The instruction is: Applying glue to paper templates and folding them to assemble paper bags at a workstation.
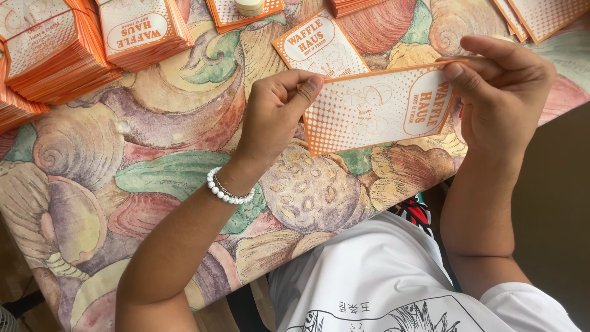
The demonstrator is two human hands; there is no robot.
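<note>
We record one flat rectangular paper sleeve, white with an orange border, orange dot pattern and an oval printed label [378,109], held above the near edge of the table [153,166], tilted slightly with its labelled end to the right; our left hand [273,110] has its grip pinched on the sleeve's left edge, thumb on top and fingers curled beneath, and our right hand [504,86] has its grip pinched on the right edge near the top corner, forefinger extended along the upper border; a white beaded bracelet [228,192] sits on the left wrist; a second paper sleeve of the same orange-and-white print [319,46] lies flat on the table just behind the held one, partly covered by it; a tall stack of like sleeves [144,27] stands at the far left, with further stacks [52,55] beside it at the left edge; another pile at the far middle [243,15] carries a small round pale object [249,6], whose kind we cannot tell; more sleeves [541,15] lie at the far right corner; the table is covered by a cloth printed with large shells, leaves and fruit in muted purple, green and ochre; a white printed shirt [381,276] shows below the table edge
</note>
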